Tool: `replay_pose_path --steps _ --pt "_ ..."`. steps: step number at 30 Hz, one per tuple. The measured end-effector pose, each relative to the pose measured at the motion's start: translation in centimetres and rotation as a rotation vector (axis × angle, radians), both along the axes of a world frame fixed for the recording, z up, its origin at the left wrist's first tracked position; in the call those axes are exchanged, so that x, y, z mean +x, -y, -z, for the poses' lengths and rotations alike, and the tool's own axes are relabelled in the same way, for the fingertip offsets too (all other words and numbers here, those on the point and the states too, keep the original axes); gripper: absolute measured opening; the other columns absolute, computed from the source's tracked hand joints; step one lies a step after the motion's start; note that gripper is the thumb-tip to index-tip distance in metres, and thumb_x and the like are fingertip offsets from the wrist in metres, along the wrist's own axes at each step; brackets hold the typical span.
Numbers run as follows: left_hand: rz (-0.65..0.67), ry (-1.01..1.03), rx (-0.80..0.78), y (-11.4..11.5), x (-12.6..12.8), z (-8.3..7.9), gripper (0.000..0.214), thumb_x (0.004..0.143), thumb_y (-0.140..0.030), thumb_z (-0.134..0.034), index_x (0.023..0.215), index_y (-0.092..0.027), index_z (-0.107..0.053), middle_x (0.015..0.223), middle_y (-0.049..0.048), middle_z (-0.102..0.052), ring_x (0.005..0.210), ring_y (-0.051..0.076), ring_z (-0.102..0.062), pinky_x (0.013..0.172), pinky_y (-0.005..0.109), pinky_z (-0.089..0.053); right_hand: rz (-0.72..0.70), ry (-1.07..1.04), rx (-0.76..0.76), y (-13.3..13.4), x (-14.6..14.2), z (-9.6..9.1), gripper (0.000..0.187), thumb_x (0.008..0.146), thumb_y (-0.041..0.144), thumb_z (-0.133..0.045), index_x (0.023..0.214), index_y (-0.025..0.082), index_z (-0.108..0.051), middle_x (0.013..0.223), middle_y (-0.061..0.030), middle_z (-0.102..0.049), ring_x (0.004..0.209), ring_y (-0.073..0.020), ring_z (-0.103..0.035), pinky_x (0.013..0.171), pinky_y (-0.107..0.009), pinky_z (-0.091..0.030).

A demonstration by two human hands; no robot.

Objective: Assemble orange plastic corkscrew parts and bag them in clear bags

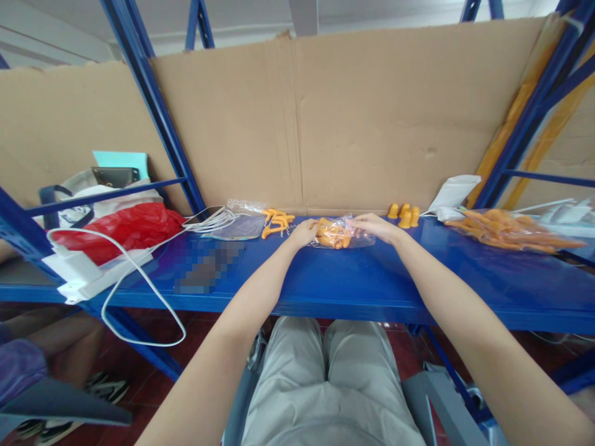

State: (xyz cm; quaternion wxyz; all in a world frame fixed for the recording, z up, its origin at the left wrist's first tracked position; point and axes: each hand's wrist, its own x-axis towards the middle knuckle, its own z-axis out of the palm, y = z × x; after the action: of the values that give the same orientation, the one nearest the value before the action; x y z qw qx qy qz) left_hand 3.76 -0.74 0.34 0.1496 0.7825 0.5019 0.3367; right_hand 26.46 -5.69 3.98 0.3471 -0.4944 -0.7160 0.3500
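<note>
A small clear plastic bag (pixel 341 234) filled with orange plastic parts lies on the blue metal shelf (pixel 353 279) in front of me. My left hand (pixel 304 233) grips the bag's left end with fingers curled. My right hand (pixel 374 226) lies over the bag's top right edge, fingers pinched on the plastic. Loose orange hook-shaped parts (pixel 277 220) lie just left of the bag. Several small orange caps (pixel 404 215) stand upright to its right.
A large bag of orange parts (pixel 506 228) lies at the right. A white power strip (pixel 88 275) with cable, a red bag (pixel 134 228) and a tote sit at the left. Cardboard (pixel 372 118) backs the shelf. Another person's legs (pixel 56 347) show at lower left.
</note>
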Motion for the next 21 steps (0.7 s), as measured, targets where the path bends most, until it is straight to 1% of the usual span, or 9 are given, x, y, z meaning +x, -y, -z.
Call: replay_pose_path --steps 3,7,9,11,13,15,17,19,21 --pt "-0.026 -0.035 0.011 0.2 -0.1 -0.2 0.029 0.088 -0.016 -0.045 0.105 -0.015 -0.068 0.119 0.0105 -0.069 0.116 0.024 -0.061 0.104 0.032 -0.042 -0.028 0.101 0.095 0.0 -0.3 0.1 0.035 0.067 0.048 -0.073 0.059 0.017 -0.062 0.057 -0.0006 -0.061 0.057 -0.0116 -0.053 0.056 -0.023 -0.04" --pt "-0.078 -0.073 0.011 0.4 -0.2 -0.4 0.021 0.087 -0.021 -0.048 0.097 -0.018 -0.067 0.111 0.0096 -0.071 0.11 0.025 -0.063 0.1 0.034 -0.044 0.023 0.122 0.169 -1.0 0.1 0.5 0.026 0.068 0.037 -0.068 0.054 0.017 -0.06 0.056 -0.0002 -0.061 0.057 -0.0119 -0.053 0.058 -0.023 -0.041" --pt "-0.093 -0.09 0.003 0.7 -0.2 -0.6 0.019 0.085 -0.023 -0.052 0.096 -0.018 -0.066 0.108 0.0093 -0.071 0.108 0.026 -0.063 0.102 0.038 -0.043 0.056 0.163 0.224 -1.5 0.6 0.7 0.024 0.068 0.034 -0.066 0.053 0.017 -0.059 0.056 0.0 -0.061 0.057 -0.0125 -0.053 0.057 -0.024 -0.04" --pt "-0.069 -0.099 0.008 1.1 -0.1 -0.8 0.021 0.083 -0.024 -0.055 0.099 -0.018 -0.067 0.109 0.0094 -0.071 0.111 0.028 -0.062 0.106 0.042 -0.039 0.092 0.232 0.294 -2.0 1.0 0.8 0.023 0.069 0.032 -0.064 0.053 0.017 -0.059 0.056 -0.0003 -0.061 0.059 -0.0137 -0.054 0.057 -0.024 -0.04" --pt "-0.003 -0.118 0.031 1.8 0.1 -1.0 0.029 0.082 -0.025 -0.056 0.108 -0.018 -0.067 0.119 0.0095 -0.068 0.119 0.029 -0.057 0.112 0.045 -0.034 0.14 0.309 0.362 -2.3 1.4 0.9 0.022 0.072 0.031 -0.064 0.055 0.017 -0.062 0.059 -0.0016 -0.064 0.064 -0.0159 -0.058 0.06 -0.025 -0.041" --pt "0.074 -0.191 0.047 2.5 0.3 -1.3 0.04 0.085 -0.028 -0.053 0.123 -0.022 -0.063 0.136 0.0083 -0.06 0.133 0.029 -0.047 0.116 0.048 -0.027 0.214 0.392 0.409 -2.5 1.5 1.0 0.021 0.075 0.032 -0.064 0.06 0.017 -0.066 0.068 -0.0035 -0.069 0.073 -0.0189 -0.062 0.066 -0.027 -0.044" --pt "0.13 -0.336 0.037 3.3 0.7 -1.7 0.049 0.09 -0.031 -0.045 0.138 -0.027 -0.052 0.152 0.0056 -0.044 0.144 0.03 -0.032 0.117 0.056 -0.018 0.313 0.484 0.432 -2.4 1.4 1.0 0.019 0.079 0.033 -0.062 0.069 0.019 -0.07 0.081 -0.0052 -0.073 0.084 -0.0223 -0.065 0.074 -0.031 -0.046" --pt "0.172 -0.478 0.015 4.1 1.2 -2.1 0.053 0.095 -0.036 -0.034 0.147 -0.031 -0.04 0.159 0.0036 -0.032 0.147 0.031 -0.022 0.115 0.063 -0.013 0.401 0.564 0.441 -2.1 1.2 0.9 0.019 0.082 0.034 -0.06 0.076 0.021 -0.072 0.093 -0.0063 -0.074 0.094 -0.0254 -0.065 0.081 -0.037 -0.046" --pt "0.193 -0.548 0.006 4.7 1.7 -2.3 0.054 0.098 -0.043 -0.027 0.15 -0.034 -0.033 0.161 0.002 -0.025 0.149 0.033 -0.017 0.114 0.067 -0.009 0.446 0.619 0.444 -1.8 1.1 0.9 0.02 0.085 0.034 -0.058 0.081 0.022 -0.073 0.101 -0.0074 -0.073 0.102 -0.0276 -0.064 0.086 -0.042 -0.046"
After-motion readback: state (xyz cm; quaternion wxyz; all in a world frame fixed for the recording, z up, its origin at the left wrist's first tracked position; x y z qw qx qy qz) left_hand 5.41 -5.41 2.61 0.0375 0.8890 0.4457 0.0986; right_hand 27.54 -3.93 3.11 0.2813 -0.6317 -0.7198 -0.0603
